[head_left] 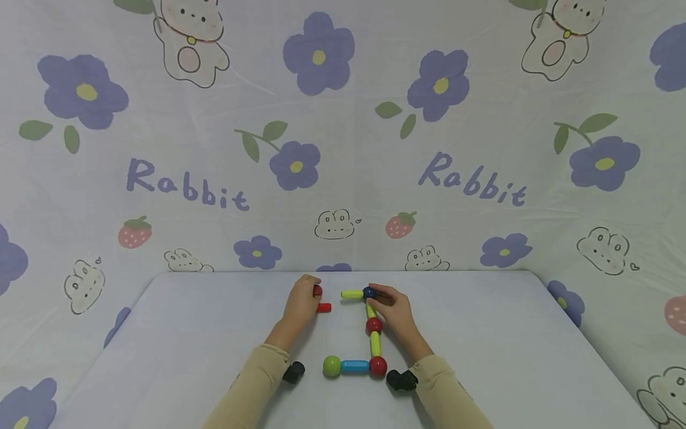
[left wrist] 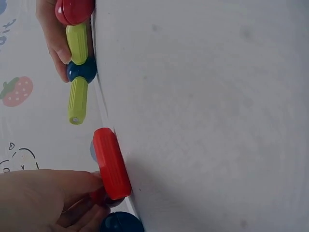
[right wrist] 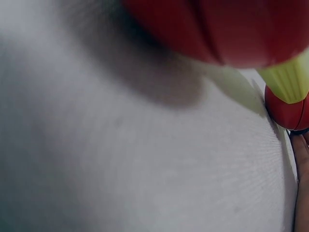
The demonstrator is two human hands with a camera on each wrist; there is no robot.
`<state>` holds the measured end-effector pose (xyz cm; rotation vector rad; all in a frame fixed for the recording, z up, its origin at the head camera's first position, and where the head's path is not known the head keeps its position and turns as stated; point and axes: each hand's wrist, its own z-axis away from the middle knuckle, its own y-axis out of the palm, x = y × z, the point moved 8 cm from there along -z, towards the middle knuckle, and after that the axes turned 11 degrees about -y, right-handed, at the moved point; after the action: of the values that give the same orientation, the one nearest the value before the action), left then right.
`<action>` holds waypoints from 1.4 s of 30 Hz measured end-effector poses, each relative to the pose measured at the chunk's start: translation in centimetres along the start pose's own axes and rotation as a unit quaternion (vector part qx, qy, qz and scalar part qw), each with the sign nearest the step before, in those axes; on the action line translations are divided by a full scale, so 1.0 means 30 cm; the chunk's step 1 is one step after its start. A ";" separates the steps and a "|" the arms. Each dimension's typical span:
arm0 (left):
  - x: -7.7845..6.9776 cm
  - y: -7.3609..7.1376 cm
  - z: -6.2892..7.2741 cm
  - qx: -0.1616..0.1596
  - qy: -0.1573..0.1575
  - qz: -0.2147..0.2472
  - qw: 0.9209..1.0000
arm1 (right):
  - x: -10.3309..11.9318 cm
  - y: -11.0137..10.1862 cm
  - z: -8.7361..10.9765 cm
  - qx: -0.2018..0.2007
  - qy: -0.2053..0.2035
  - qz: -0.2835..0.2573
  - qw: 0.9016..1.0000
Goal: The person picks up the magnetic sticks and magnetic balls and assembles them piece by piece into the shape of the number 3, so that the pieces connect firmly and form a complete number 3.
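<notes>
My left hand [head_left: 302, 304] grips a red ball [head_left: 318, 290] at the left of the table's far part. A red ridged rod [left wrist: 112, 164] sticks out from that hand, and a dark blue ball [left wrist: 120, 222] shows just beyond its fingers. My right hand [head_left: 396, 307] pinches a navy ball [head_left: 368, 292] at the far corner of a ball-and-rod toy chain. From this ball a yellow-green rod [head_left: 352, 294] points left toward my left hand, its end free. Another runs nearer to a red ball [head_left: 374, 325], partly behind the fingers.
The chain continues through a yellow-green rod [head_left: 376, 344] to a red corner ball [head_left: 377, 366], then a light blue rod [head_left: 355, 366] and a green ball [head_left: 332, 366]. White cloth covers the table [head_left: 482, 333]; a patterned curtain [head_left: 364, 179] hangs behind its far edge.
</notes>
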<state>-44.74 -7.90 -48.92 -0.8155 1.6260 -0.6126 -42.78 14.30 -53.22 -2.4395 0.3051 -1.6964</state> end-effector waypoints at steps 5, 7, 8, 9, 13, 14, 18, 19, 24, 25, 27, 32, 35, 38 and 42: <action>0.010 0.009 -0.001 0.008 -0.011 0.007 1.000 | -0.001 -0.001 0.000 0.000 -0.005 0.001 1.000; 0.011 0.008 0.001 0.010 -0.015 0.014 1.000 | -0.001 -0.002 -0.001 -0.001 -0.010 0.001 1.000; 0.011 0.006 0.003 0.009 -0.015 0.017 1.000 | 0.000 -0.002 -0.001 -0.001 -0.012 0.002 1.000; 0.010 0.005 0.005 0.009 -0.015 0.022 1.000 | 0.001 -0.002 -0.001 -0.001 -0.013 0.003 1.000; 0.007 0.000 0.011 0.007 -0.015 0.037 0.999 | -0.002 -0.003 -0.001 0.000 -0.011 0.001 1.000; 0.005 -0.001 0.011 0.004 -0.013 0.039 0.999 | -0.002 -0.003 -0.001 0.000 -0.009 0.000 1.000; 0.002 -0.001 0.009 -0.003 -0.010 0.052 0.999 | -0.002 -0.004 0.002 0.003 0.001 -0.002 1.000; 0.002 0.000 0.009 -0.002 -0.011 0.058 0.998 | -0.002 -0.004 0.002 0.003 0.002 -0.003 1.000; 0.005 0.008 0.008 0.014 -0.021 0.087 0.996 | 0.002 -0.002 0.001 0.007 -0.005 -0.004 1.000; 0.003 0.008 0.009 0.017 -0.022 0.095 0.995 | 0.002 -0.002 0.001 0.007 -0.005 -0.005 1.000; 0.001 0.008 0.010 0.020 -0.022 0.111 0.993 | 0.004 -0.001 0.000 0.006 -0.009 -0.004 1.000; -0.003 0.008 0.013 0.026 -0.024 0.144 0.989 | 0.006 -0.002 0.001 0.003 -0.010 0.000 1.000; -0.001 0.009 0.016 0.030 -0.028 0.160 0.986 | 0.004 -0.003 0.002 0.003 -0.005 0.000 1.000; 0.003 0.011 0.019 0.036 -0.034 0.177 0.983 | 0.003 -0.002 0.001 0.001 -0.004 0.000 1.000; 0.011 0.014 0.023 0.046 -0.045 0.201 0.977 | -0.001 -0.001 -0.002 0.000 -0.006 0.001 1.000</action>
<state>-44.18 -7.86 -49.57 -0.4199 1.6065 -0.3537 -42.83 14.34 -53.22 -2.4480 0.3067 -1.6803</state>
